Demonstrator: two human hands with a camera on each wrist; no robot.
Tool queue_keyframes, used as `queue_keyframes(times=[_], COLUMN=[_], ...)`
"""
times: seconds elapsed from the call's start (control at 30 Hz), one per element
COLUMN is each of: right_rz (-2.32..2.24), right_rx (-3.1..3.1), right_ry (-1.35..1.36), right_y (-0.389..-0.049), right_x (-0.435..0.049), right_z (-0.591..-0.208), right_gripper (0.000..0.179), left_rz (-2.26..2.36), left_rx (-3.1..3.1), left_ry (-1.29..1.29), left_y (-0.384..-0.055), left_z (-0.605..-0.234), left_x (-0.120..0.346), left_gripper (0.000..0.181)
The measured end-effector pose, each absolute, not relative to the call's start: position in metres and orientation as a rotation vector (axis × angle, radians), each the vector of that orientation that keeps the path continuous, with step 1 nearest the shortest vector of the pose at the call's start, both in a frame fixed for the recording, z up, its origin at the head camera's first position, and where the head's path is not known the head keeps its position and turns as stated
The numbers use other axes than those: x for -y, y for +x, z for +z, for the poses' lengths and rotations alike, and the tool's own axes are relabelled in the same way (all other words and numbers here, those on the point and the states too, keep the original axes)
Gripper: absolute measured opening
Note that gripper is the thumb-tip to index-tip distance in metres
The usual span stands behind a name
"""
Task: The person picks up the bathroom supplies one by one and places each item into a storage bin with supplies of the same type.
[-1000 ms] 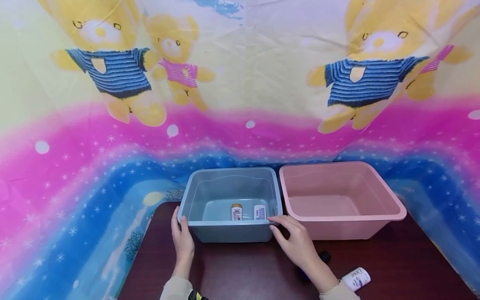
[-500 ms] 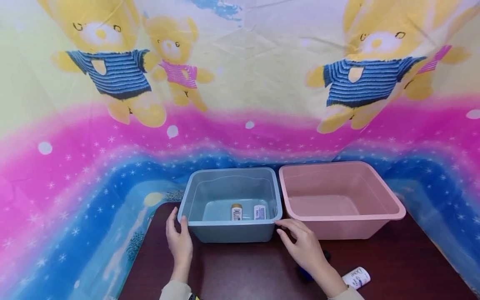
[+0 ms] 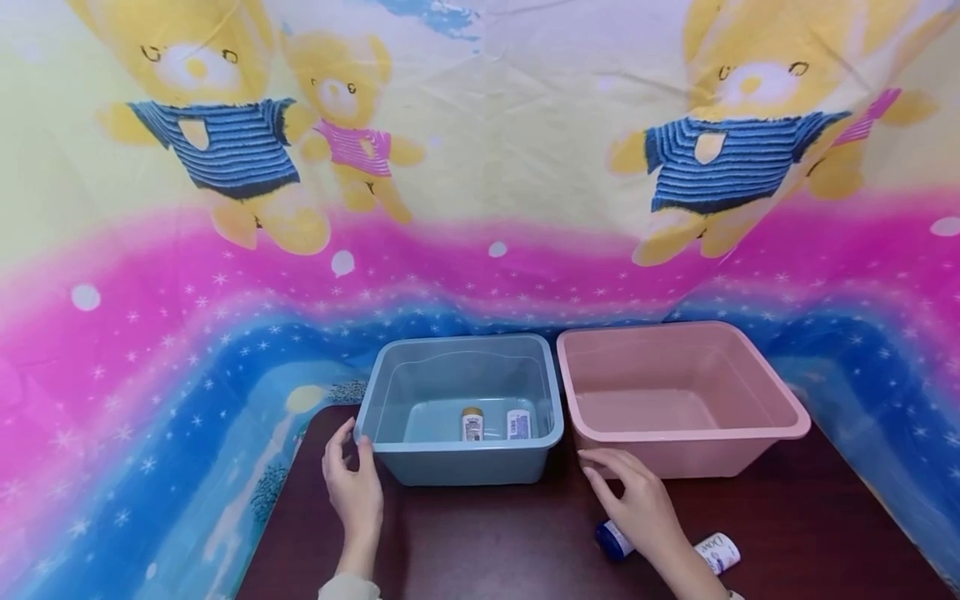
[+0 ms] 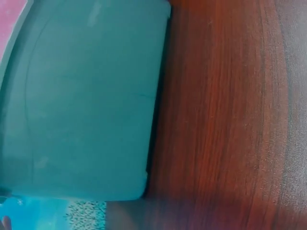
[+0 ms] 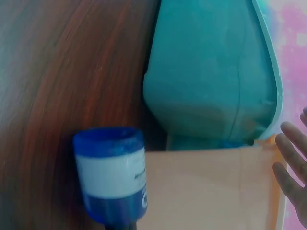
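My left hand point(image 3: 356, 492) is beside the front left corner of the blue-grey basin point(image 3: 465, 467), fingers apart and near its rim; whether they touch is hard to tell. Inside that basin lie a small white bottle with a gold cap point(image 3: 472, 425) and a white bottle with a printed label point(image 3: 518, 425). My right hand point(image 3: 636, 498) hovers in front of the pink basin point(image 3: 675, 458), holding nothing. Under that hand lies a blue and white bottle point(image 5: 112, 175), partly hidden in the head view. A white Dove bottle point(image 3: 720, 552) lies right of the forearm.
Both basins stand side by side at the back of the dark wood table point(image 3: 480, 542). A cloth printed with bears point(image 3: 480, 275) hangs behind and around the table.
My right hand has left the blue-grey basin's front right corner and moved right, in front of the pink basin. More of the blue bottle shows. My left hand has drifted slightly left.
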State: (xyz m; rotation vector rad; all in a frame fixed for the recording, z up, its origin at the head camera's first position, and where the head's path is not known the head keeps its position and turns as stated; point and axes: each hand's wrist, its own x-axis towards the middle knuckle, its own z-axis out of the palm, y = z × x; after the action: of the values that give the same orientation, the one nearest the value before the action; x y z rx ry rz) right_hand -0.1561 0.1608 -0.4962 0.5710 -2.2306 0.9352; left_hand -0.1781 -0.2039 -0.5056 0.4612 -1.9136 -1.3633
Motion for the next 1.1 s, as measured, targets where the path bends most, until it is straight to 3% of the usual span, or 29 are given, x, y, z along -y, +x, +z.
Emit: queue_keyframes(times=[0.33,1.1], right_rz=[0.876,0.843], right_rx=[2.208,2.235], right_ry=[0.54,0.543], right_y=[-0.148,-0.126], right_x=[-0.185,-0.213], right_z=[-0.497,-0.502], right_gripper=[0.042,0.041], left_rz=[-1.327,-1.356], left_rx=[1.841,2.016], left_ry=[0.36,0.238], left_y=[-0.166,-0.143], left_z=[-0.498,-0.479], left_x=[0.196,0.169], left_gripper=[0.026,0.02])
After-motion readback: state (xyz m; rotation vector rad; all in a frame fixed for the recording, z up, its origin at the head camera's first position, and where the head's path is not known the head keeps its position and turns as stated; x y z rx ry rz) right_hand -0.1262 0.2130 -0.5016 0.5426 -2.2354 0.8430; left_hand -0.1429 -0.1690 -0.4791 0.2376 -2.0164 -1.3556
